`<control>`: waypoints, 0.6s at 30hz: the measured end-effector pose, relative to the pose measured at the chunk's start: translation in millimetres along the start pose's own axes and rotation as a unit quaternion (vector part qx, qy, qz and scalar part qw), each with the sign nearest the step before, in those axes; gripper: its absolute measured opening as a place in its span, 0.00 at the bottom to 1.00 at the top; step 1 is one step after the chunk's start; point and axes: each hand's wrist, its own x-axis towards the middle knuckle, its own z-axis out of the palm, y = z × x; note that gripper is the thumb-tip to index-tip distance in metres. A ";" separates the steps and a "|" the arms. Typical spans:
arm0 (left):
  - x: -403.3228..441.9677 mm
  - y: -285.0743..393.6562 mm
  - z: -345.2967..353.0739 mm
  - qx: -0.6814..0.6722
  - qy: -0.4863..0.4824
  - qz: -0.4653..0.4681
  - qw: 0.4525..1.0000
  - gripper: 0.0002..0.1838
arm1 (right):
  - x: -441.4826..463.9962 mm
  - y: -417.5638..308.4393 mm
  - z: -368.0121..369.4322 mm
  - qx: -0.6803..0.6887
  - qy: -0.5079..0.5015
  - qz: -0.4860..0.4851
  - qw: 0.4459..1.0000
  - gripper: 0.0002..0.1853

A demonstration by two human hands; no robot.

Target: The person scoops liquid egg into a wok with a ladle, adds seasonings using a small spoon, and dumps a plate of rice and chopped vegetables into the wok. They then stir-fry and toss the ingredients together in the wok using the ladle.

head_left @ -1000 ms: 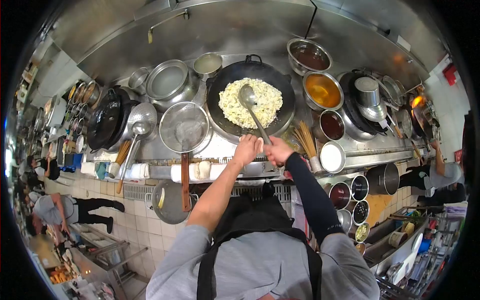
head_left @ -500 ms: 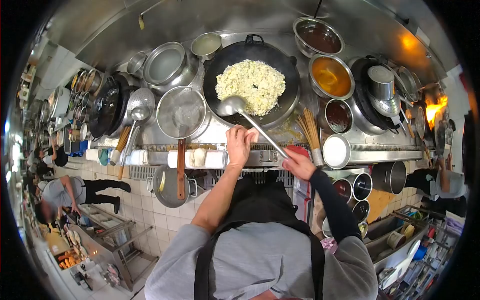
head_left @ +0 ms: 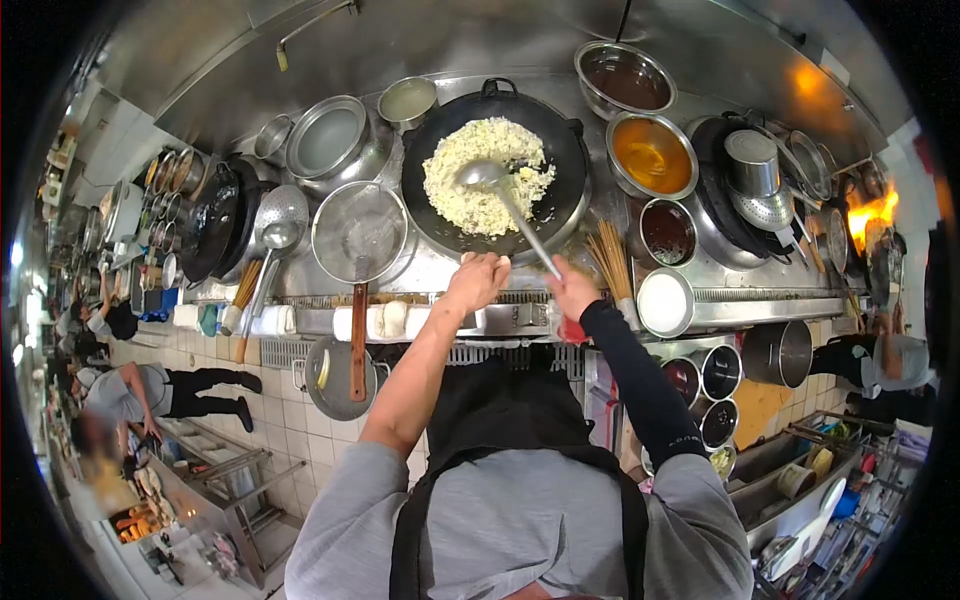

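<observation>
A black wok (head_left: 567, 135) sits on the stove and holds pale yellow-white rice-like food (head_left: 462, 205). My right hand (head_left: 573, 287) is closed around the handle of a metal ladle (head_left: 481, 174), whose bowl rests in the middle of the food. At the wok's near rim, my left hand (head_left: 478, 281) is closed on a pale folded cloth (head_left: 500, 261), mostly hidden by the fingers. A wooden-handled strainer (head_left: 359, 230) lies to the left of the wok. Right of it stands a bowl of orange liquid (head_left: 652, 157).
Bowls of dark liquid (head_left: 627, 80) and white powder (head_left: 665, 303) stand at right, near a bamboo brush (head_left: 611, 262). A perforated ladle (head_left: 283, 212) and a large pot (head_left: 328, 138) are at left. Flames (head_left: 872, 220) burn far right; a person (head_left: 145, 390) stands far left.
The ladle has swept from the wok's near left edge into the food, opening a gap at its right side. My right hand has shifted up and left; my left hand still grips the cloth.
</observation>
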 end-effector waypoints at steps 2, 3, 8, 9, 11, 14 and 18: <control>2.3 -9.9 1.7 0.009 0.000 0.012 1.000 0.21 | -2.5 -75.6 -42.6 0.078 -0.163 0.127 0.975 0.28; 0.1 -11.5 4.6 0.010 0.013 0.008 1.000 0.21 | -4.0 -116.2 -76.8 0.064 -0.201 0.158 0.965 0.29; -45.4 27.8 -28.5 -0.043 0.111 0.033 0.992 0.17 | -29.9 -243.2 -214.0 0.284 -0.317 0.326 0.844 0.29; -59.9 46.6 -48.4 -0.054 0.139 0.046 0.988 0.16 | -33.5 -252.9 -229.7 0.333 -0.294 0.408 0.797 0.32; -66.2 58.1 -75.5 -0.048 0.170 0.066 0.982 0.15 | -30.6 -237.8 -248.6 0.377 -0.313 0.452 0.745 0.36; -65.5 32.7 -34.5 -0.073 0.161 0.049 0.983 0.16 | -24.0 -205.8 -217.5 0.342 -0.297 0.433 0.779 0.37; -92.6 -13.7 57.7 -0.014 0.115 0.080 0.990 0.19 | -31.3 -139.0 -129.0 0.070 -0.158 0.183 0.968 0.40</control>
